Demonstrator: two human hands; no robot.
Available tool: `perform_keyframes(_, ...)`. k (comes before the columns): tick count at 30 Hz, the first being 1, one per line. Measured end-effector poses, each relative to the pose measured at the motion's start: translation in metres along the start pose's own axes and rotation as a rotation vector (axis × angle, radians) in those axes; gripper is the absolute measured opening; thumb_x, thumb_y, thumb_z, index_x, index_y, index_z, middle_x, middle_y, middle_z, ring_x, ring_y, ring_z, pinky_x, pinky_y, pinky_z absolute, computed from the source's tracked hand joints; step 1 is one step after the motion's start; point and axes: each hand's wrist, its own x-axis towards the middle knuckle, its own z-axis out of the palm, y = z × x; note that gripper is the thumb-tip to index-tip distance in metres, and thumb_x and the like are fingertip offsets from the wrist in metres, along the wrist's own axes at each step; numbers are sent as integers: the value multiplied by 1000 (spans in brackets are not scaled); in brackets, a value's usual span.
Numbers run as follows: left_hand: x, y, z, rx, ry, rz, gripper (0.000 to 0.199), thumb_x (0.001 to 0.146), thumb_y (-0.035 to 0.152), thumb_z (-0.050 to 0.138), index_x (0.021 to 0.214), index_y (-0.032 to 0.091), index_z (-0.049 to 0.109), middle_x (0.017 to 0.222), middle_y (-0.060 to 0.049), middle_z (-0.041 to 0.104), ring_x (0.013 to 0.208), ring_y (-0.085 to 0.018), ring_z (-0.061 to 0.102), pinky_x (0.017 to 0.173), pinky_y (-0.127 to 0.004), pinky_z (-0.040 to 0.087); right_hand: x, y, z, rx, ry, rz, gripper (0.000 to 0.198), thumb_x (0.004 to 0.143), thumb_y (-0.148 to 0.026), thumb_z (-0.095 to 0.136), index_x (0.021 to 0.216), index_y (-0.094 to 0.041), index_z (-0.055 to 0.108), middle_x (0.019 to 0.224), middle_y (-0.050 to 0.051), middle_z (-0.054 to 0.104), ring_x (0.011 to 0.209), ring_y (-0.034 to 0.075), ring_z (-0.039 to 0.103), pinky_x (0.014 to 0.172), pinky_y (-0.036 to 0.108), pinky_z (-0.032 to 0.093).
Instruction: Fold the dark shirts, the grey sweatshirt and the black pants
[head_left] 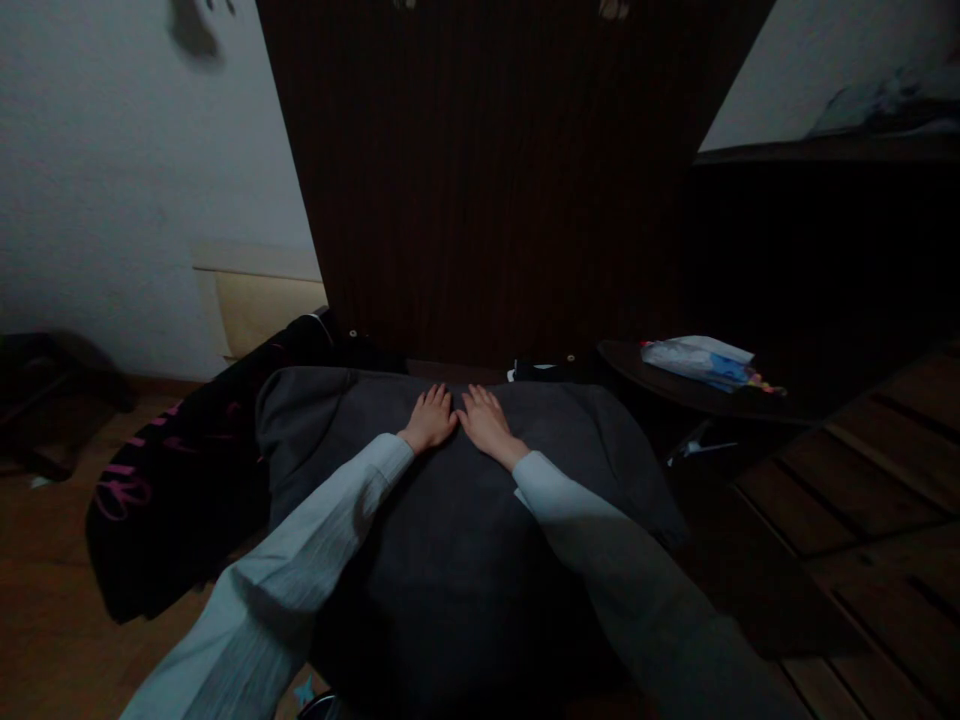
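Dark grey cloth (450, 540), which looks like a garment spread out, fills the middle of the head view. My left hand (432, 418) lies palm down near its far edge, fingers stretched forward. Beside it, my right hand (489, 424) rests flat on the same cloth, with the thumbs almost meeting. Neither hand holds anything. Both forearms wear pale long sleeves. What supports the cloth underneath is hidden, and its near part fades into shadow.
Behind the cloth stands a dark wooden panel (495, 200). Black fabric with pink lettering (180, 490) hangs at the left. A plastic packet (697, 360) lies on a dark rounded shelf (637, 370) at the right. Wooden slats (885, 480) lie further right.
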Motion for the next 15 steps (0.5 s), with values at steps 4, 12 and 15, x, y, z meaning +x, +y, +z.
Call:
perform_keyframes(4,-9,6,13,-27,-27,-55,51,88,33,26,130,6,36,138,-16,32,129,-26,25,102,-40,24,-10,-9,24,55,-90,99,48,90,-34,26,131,-12,37,139,15,31,128,25,25,102,41,17)
perform_keyframes(12,-11,6,6,-109,-41,-51,48,88,30,27,129,7,36,139,-16,31,130,-25,23,103,-42,23,-11,-5,22,53,-144,175,56,89,-40,23,134,-7,29,143,15,22,132,25,16,104,39,12)
perform_keyframes(15,-20,3,-4,-141,-41,-10,45,86,29,35,126,10,42,137,-15,35,128,-24,28,102,-40,24,-11,-7,21,48,-167,182,57,89,-40,22,135,-7,27,143,15,19,132,24,15,104,38,12)
